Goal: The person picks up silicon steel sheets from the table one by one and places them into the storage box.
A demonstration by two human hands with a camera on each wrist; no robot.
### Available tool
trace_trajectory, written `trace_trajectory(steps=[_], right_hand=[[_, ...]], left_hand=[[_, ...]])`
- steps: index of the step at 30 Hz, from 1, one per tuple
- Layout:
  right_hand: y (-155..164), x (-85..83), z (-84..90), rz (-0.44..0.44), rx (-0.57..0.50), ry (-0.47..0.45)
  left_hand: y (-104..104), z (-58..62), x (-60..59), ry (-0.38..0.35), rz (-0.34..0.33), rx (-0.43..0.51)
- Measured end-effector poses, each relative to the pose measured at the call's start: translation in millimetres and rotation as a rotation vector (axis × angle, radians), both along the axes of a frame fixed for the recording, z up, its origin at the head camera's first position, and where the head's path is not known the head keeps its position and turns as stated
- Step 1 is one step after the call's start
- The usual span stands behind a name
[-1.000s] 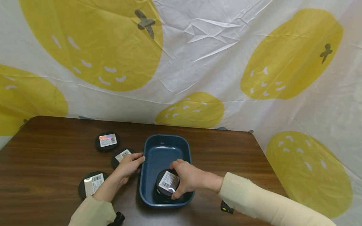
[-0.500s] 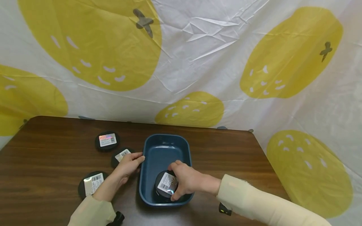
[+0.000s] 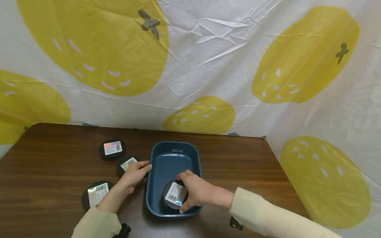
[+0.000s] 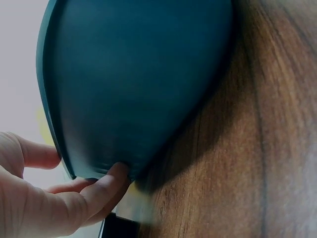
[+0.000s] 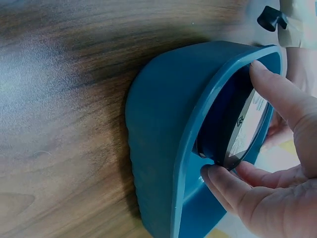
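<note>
Four black tins (image 3: 175, 199), one tray (image 3: 174, 150)

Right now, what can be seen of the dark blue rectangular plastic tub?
The dark blue rectangular plastic tub has rounded corners, smooth matte walls and a thin rim. It sits upright on the brown wooden table. The left hand touches its outer left wall; the right hand reaches inside, gripping a round black labelled tin at its near end.

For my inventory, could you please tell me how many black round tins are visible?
4: one in the blue tub under the right hand, three on the table at left.
</note>
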State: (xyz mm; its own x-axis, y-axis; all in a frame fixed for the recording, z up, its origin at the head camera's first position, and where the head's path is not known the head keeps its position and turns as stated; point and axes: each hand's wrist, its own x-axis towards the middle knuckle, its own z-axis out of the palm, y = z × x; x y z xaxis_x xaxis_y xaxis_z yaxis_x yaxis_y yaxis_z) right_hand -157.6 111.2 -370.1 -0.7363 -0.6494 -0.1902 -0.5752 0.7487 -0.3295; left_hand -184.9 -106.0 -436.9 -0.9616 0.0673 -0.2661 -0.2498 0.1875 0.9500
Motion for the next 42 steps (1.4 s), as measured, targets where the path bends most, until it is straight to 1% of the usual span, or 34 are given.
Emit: trace_trajectory(steps=[8, 12, 15, 17, 23, 27, 31, 36, 39, 42], right_hand=[[5.5, -0.5, -1.6, 0.008, -0.059, -0.022], [11.0, -5.1, -3.3, 0.010, -0.150, -0.023], [15.1, -8.0, -3.6, -0.011, -0.222, -0.017], [17.4, -9.6, -4.1, -0.021, -0.251, -0.007], [21.9, -11.3, -6.2, -0.029, -0.295, 0.001], [24.5, -11.4, -7.2, -0.039, -0.329, 0.005], [26.5, -11.1, -7.5, -0.063, -0.371, -0.015], [29.6, -12.1, -7.8, -0.112, -0.443, -0.048], [32.2, -14.1, -8.9, -0.151, -0.485, -0.032], [34.7, -16.4, -10.6, -0.197, -0.508, 0.017]], left_hand=[[-0.4, -0.4, 0.7, 0.017, 0.004, -0.007], [-1.6, 0.2, 0.4, 0.017, 0.016, -0.011], [-2.3, 0.8, -0.1, 0.025, 0.013, -0.004], [-2.5, 1.2, -0.4, 0.029, 0.010, 0.003], [-3.7, 1.8, 0.5, 0.020, 0.018, 0.010], [-4.6, 1.7, 1.1, 0.031, 0.014, 0.026], [-5.3, 2.9, 1.6, 0.054, 0.002, 0.029], [-6.7, 5.8, 2.4, 0.088, -0.031, -0.004], [-9.0, 7.9, 2.8, 0.119, -0.040, -0.038], [-13.1, 11.3, 2.8, 0.140, -0.040, -0.065]])
